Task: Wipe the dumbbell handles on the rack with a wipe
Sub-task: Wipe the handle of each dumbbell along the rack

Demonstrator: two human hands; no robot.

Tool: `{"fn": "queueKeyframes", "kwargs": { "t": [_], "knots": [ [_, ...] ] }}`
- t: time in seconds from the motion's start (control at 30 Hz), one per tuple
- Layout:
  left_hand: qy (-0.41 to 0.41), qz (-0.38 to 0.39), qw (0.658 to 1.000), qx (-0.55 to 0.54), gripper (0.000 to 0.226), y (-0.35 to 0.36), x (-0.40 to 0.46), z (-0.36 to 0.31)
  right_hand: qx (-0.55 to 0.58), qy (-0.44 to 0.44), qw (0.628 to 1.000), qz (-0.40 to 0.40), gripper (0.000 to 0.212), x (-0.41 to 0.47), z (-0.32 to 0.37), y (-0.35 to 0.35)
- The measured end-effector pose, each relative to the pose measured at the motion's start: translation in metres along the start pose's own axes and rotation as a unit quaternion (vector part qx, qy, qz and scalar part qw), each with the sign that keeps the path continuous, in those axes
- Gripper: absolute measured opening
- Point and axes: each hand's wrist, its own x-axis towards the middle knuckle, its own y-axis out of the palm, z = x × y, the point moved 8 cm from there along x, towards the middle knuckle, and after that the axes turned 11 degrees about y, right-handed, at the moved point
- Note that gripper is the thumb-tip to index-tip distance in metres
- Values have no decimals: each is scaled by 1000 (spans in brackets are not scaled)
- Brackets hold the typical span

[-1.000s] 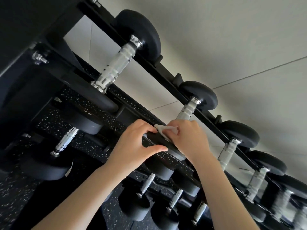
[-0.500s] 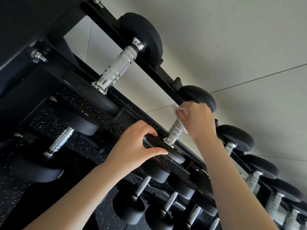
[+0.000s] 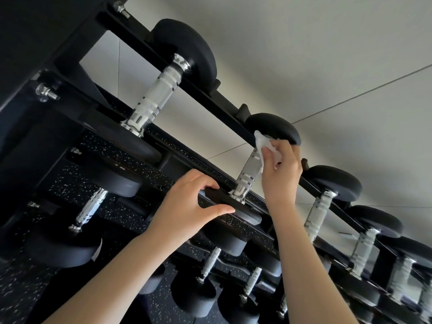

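Note:
A black rack (image 3: 205, 94) carries a row of black dumbbells with knurled chrome handles. My right hand (image 3: 279, 169) holds a white wipe (image 3: 263, 143) against the far end of the second dumbbell's handle (image 3: 247, 176), close to its far head (image 3: 273, 127). My left hand (image 3: 187, 202) grips the rim of that dumbbell's near head (image 3: 233, 202), fingers curled over the top and thumb underneath. The big first dumbbell's handle (image 3: 154, 97) is bare to the left.
More dumbbells with chrome handles (image 3: 318, 213) run down the top tier to the right. A lower tier holds further dumbbells (image 3: 91, 206) above a black speckled floor (image 3: 14, 284). A pale wall with thin seams (image 3: 327, 66) lies behind the rack.
My right hand with the wipe has slid from the near end of the second handle to its far end. My left hand has stayed on the near head.

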Motion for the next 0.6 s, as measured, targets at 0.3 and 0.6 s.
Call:
{"fn": "queueKeyframes", "kwargs": {
  "t": [0.3, 0.6],
  "knots": [
    [23, 35, 998, 45, 42, -2, 4, -14, 61, 86, 983, 148, 10, -46, -22, -1],
    [155, 131, 956, 211, 65, 48, 20, -83, 149, 203, 968, -20, 9, -90, -85, -119]
  ]
}}
